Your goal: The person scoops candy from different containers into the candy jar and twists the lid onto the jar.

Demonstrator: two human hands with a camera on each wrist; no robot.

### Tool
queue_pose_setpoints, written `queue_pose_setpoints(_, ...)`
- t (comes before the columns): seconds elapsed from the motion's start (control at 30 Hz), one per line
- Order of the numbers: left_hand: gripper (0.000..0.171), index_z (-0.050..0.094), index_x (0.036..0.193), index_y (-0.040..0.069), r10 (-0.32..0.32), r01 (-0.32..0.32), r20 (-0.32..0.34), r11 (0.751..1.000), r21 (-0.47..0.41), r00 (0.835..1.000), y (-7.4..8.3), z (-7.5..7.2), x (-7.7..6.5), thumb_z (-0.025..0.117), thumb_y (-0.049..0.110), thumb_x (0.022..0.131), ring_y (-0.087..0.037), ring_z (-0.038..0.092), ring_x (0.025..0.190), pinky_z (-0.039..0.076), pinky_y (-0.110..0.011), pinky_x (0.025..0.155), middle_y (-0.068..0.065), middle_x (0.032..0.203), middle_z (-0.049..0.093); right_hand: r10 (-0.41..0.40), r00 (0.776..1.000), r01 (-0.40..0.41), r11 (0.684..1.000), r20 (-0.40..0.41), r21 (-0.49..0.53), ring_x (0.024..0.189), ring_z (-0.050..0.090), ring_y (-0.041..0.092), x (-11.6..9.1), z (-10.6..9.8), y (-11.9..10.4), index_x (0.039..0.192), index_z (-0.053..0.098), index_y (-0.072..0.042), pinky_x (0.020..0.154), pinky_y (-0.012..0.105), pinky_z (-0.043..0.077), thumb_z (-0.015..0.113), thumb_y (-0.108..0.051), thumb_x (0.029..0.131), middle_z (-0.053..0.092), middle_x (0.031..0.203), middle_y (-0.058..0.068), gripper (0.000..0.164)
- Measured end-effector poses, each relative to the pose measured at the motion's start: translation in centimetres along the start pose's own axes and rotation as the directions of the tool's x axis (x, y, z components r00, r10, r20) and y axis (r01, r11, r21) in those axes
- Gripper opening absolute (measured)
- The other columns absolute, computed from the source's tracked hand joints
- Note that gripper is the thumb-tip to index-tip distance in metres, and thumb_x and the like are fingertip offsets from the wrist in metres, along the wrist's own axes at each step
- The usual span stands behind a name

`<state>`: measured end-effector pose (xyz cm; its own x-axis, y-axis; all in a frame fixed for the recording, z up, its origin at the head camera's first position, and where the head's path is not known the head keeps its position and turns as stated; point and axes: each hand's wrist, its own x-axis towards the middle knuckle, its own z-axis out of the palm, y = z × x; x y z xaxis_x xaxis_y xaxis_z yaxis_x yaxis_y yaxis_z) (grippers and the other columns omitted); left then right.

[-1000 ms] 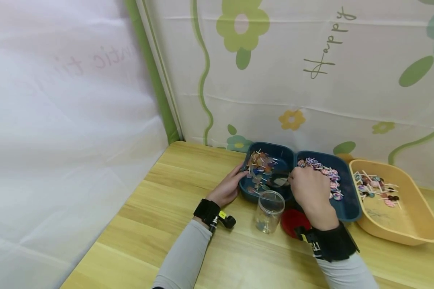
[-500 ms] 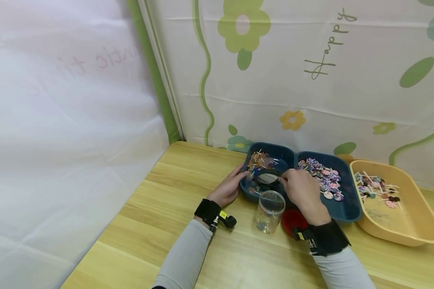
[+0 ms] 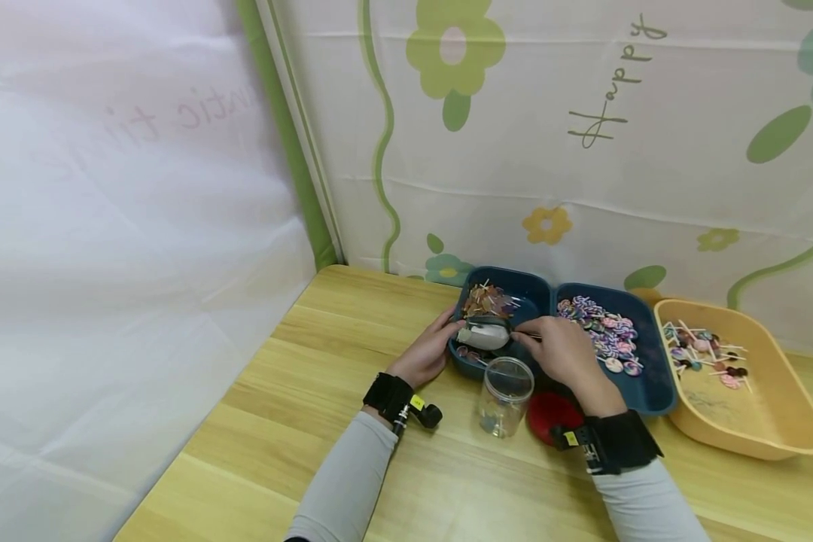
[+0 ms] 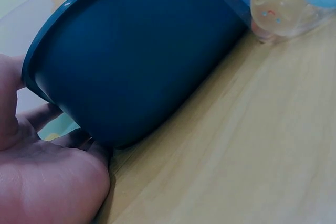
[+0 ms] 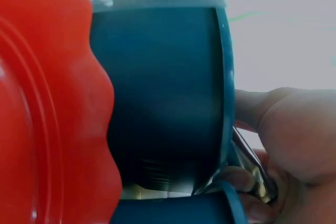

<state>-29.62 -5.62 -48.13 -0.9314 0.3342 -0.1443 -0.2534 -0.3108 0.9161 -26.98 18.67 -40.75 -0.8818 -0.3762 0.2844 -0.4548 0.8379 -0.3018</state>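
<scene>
- On the white floral cloth (image 3: 352, 113) behind the clear plastic jar (image 3: 500, 412), green script reads "Happy"; the pale side cloth (image 3: 142, 263), left of the jar, bears partly legible reversed lettering.
- Left hand (image 3: 425, 352): fingers clamped on the left dark-blue plastic bin (image 3: 531, 284), 1 of 2, beyond the jar.
- Right hand (image 3: 572, 357): fingers pinching the handle of 1 shiny scoop (image 3: 486, 336), inside that bin, beyond the jar.
- 1 red scalloped lid (image 3: 550, 415): just right of the jar.
- Farther right of the jar: the right dark-blue plastic bin (image 3: 653, 380), then 1 yellow plastic tray (image 3: 779, 410), both holding lollipop-shaped pieces (image 3: 613, 342), too overlapped to count.
</scene>
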Motion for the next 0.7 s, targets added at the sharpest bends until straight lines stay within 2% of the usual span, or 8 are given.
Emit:
queue_pose_setpoints(0.2, 0.058, 0.029, 0.163, 0.027, 0.017, -0.017, 0.009, 1.000, -0.011, 1.000, 0.0, 0.0, 0.0, 0.051, 0.024, 0.109, -0.019, 0.020, 0.152, 0.022, -0.038, 0.122, -0.003, 0.171, 0.013, -0.017, 1.000, 0.016, 0.999, 0.023, 0.031, 0.086, 0.070, 0.030, 0.0, -0.4, 0.5, 0.107, 0.082, -0.012, 0.066, 0.045, 0.054, 0.071, -0.023, 0.098, 0.077, 0.104, 0.011, 0.018)
queue_pose_setpoints(0.3, 0.058, 0.029, 0.163, 0.028, 0.017, -0.017, 0.013, 1.000, -0.012, 1.000, 0.0, 0.0, 0.0, 0.051, 0.026, 0.109, -0.019, 0.025, 0.150, 0.025, -0.038, 0.120, -0.003, 0.170, 0.015, -0.016, 0.999, 0.013, 0.998, 0.050, 0.060, 0.091, 0.070, 0.031, -0.1, -0.8, 0.8, 0.110, 0.081, -0.011, 0.070, 0.047, 0.055, 0.070, -0.023, 0.099, 0.076, 0.107, 0.012, 0.019)
queue_pose_setpoints(0.47, 0.057, 0.029, 0.163, 0.028, 0.003, -0.003, 0.010, 1.000, -0.014, 1.000, 0.0, 0.0, 0.0, 0.050, 0.026, 0.110, -0.019, 0.022, 0.152, 0.023, -0.038, 0.122, -0.002, 0.171, 0.013, -0.020, 0.996, 0.012, 0.996, 0.084, 0.092, 0.096, 0.069, 0.031, -0.2, -1.1, 1.2, 0.112, 0.079, -0.011, 0.078, 0.052, 0.054, 0.067, -0.024, 0.101, 0.076, 0.109, 0.011, 0.021)
queue_pose_setpoints(0.57, 0.057, 0.029, 0.163, 0.028, 0.005, -0.005, 0.010, 1.000, -0.021, 1.000, 0.0, 0.0, 0.0, 0.050, 0.025, 0.110, -0.020, 0.021, 0.153, 0.022, -0.039, 0.123, -0.003, 0.170, 0.015, -0.029, 0.994, 0.018, 0.994, 0.108, 0.104, 0.093, 0.069, 0.028, -0.1, -1.2, 1.4, 0.112, 0.079, -0.012, 0.076, 0.050, 0.054, 0.067, -0.026, 0.101, 0.076, 0.108, 0.009, 0.021)
queue_pose_setpoints(0.7, 0.055, 0.030, 0.163, 0.029, 0.011, -0.011, 0.013, 1.000, -0.022, 1.000, 0.1, 0.0, 0.0, 0.048, 0.026, 0.111, -0.020, 0.026, 0.151, 0.026, -0.039, 0.122, -0.004, 0.168, 0.021, -0.052, 0.991, 0.033, 0.988, 0.127, 0.148, 0.090, 0.067, 0.023, -0.1, -1.3, 1.7, 0.111, 0.078, -0.012, 0.075, 0.045, 0.053, 0.066, -0.027, 0.102, 0.075, 0.107, 0.007, 0.022)
